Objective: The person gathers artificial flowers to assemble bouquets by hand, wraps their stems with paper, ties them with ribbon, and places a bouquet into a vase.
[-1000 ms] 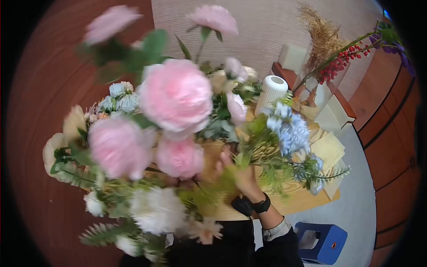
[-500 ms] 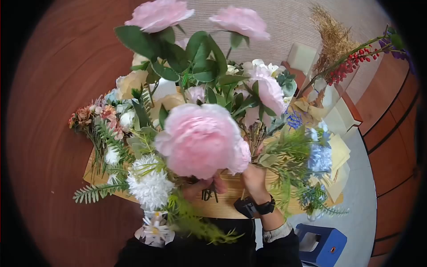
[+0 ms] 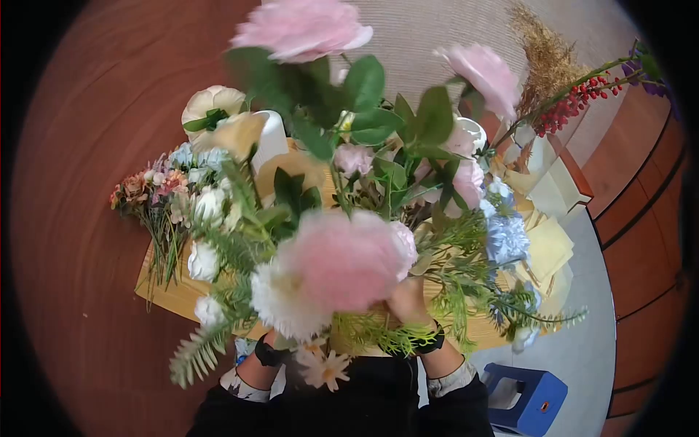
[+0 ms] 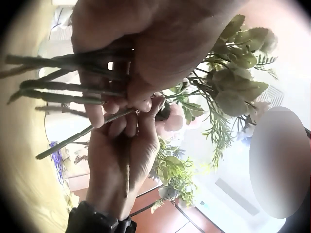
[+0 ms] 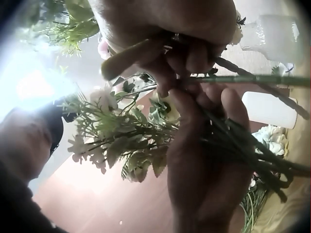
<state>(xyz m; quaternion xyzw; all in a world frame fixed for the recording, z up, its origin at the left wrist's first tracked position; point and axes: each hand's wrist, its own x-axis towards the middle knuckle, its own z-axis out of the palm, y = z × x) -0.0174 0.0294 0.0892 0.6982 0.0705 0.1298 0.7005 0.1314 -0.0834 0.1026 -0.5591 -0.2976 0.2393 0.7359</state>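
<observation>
A large bouquet of pink peonies (image 3: pixel 342 262), a white pompom flower (image 3: pixel 287 300) and green sprigs fills the middle of the head view, hiding most of both hands. My left hand (image 4: pixel 155 43) holds a bundle of green stems (image 4: pixel 68 92), fingers curled round them; the cut ends stick out below. Close beside it, fingertips meeting, my right hand (image 4: pixel 124 150) pinches more stems, one of them a thick green stem (image 5: pixel 272 80) in the right wrist view. Blue flowers (image 3: pixel 506 237) and feathery greenery hang to the right of my right hand.
Small orange and pink flowers (image 3: pixel 149 186) lie at the left of the wooden table (image 3: pixel 164 291). A white vase (image 3: pixel 271 138) stands behind the bouquet. Cream paper sheets (image 3: pixel 547 247) lie at right, near dried grass (image 3: pixel 546 62) and red berries (image 3: pixel 568 109). A blue stool (image 3: pixel 528 397) is below.
The peonies and white pompom flower have shifted right in the head view. My left hand has come in beside my right under the blooms. The flowers at the table's left now show more.
</observation>
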